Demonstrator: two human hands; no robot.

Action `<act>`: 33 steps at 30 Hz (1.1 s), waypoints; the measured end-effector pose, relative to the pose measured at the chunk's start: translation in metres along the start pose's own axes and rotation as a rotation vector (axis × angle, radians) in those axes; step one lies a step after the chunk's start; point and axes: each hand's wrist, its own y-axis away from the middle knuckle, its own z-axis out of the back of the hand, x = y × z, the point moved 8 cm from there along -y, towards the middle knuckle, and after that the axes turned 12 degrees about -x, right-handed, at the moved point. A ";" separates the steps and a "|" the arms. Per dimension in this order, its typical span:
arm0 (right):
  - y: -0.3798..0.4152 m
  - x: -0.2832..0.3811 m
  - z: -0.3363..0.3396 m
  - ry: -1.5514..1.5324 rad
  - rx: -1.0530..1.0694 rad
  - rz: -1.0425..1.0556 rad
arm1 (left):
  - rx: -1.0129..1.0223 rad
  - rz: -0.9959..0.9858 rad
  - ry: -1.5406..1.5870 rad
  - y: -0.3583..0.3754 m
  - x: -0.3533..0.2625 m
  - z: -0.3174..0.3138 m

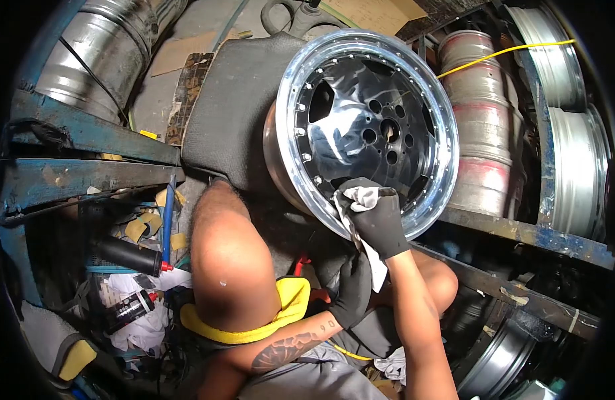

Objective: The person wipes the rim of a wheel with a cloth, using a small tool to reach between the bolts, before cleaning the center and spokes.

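A car wheel rim [351, 133] with a polished silver lip and a glossy black, holed centre leans tilted before me. My right hand [381, 223], in a dark glove, is closed around a white cloth [363, 198] and presses it against the lower inner edge of the lip. A tail of the cloth hangs past the wrist. Lower down, my left hand [353, 290], also gloved, has its fingers at the rim's bottom edge, close beside the hanging cloth; the fingertips are partly hidden. Behind the rim lies a dark padded seat [231, 107].
Stacked wheel barrels [477, 127] stand on a rack at right, with more silver rims [574, 167] beyond. A blue metal frame [94, 133] juts in from the left. Below it lie a black spray can [131, 257], a black bottle [131, 311] and rags. A yellow cloth [254, 327] wraps my thigh.
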 end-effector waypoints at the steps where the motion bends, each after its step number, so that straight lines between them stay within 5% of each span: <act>1: 0.000 0.003 0.000 0.010 -0.001 0.024 | -0.058 -0.004 -0.103 0.000 -0.003 0.003; 7: 0.004 -0.010 -0.009 0.123 0.085 0.090 | -0.244 -0.060 -0.021 -0.022 0.033 0.079; 10: 0.009 -0.022 -0.010 -0.034 0.076 -0.098 | -0.251 -0.105 -0.245 -0.005 -0.002 0.033; 14: 0.017 0.010 -0.012 0.495 0.160 0.551 | -0.101 0.033 -0.412 0.008 -0.016 0.009; 17: 0.007 0.002 -0.004 0.052 0.139 0.010 | 0.030 0.025 -0.311 0.009 -0.013 0.002; 19: 0.006 0.012 -0.007 0.071 0.144 0.201 | 0.243 0.069 0.026 0.013 -0.012 -0.016; 26: 0.010 0.037 -0.014 0.393 0.340 0.547 | -0.076 -0.402 -1.093 0.013 -0.038 -0.012; 28: 0.013 0.035 -0.021 0.508 0.434 0.573 | -0.176 -0.139 -0.741 0.014 -0.035 -0.008; 33: 0.005 0.035 -0.009 0.285 0.324 0.495 | -0.164 -0.170 -0.645 0.010 -0.040 -0.018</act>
